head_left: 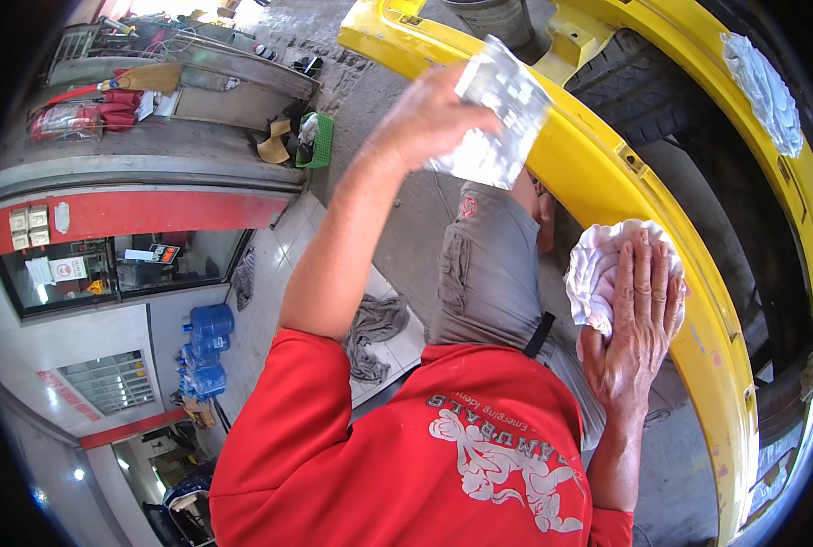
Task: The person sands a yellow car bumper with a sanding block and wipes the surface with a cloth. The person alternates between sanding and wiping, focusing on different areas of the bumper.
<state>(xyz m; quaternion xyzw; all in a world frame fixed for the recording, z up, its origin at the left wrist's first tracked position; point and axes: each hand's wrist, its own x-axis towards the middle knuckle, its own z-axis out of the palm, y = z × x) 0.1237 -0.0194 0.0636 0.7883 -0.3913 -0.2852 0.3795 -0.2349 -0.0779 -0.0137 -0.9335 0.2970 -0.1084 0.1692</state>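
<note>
From twelve to five o'clock curves the yellow car bumper (611, 173), spotted, so its wiping seems unfinished, while the left hand (435, 120) grips a silvery sheet (508, 114) and the right hand (639, 314) flatly covers a white cloth (596, 264).

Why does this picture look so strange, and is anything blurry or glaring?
In the head view, the fisheye lens bends the red wall band and leaves dark corners; the left hand and silvery sheet look smeared, probably from motion, while the right hand on the white cloth looks sharper; bright light washes out the top-left background, and white floor tiles catch glare.
</note>
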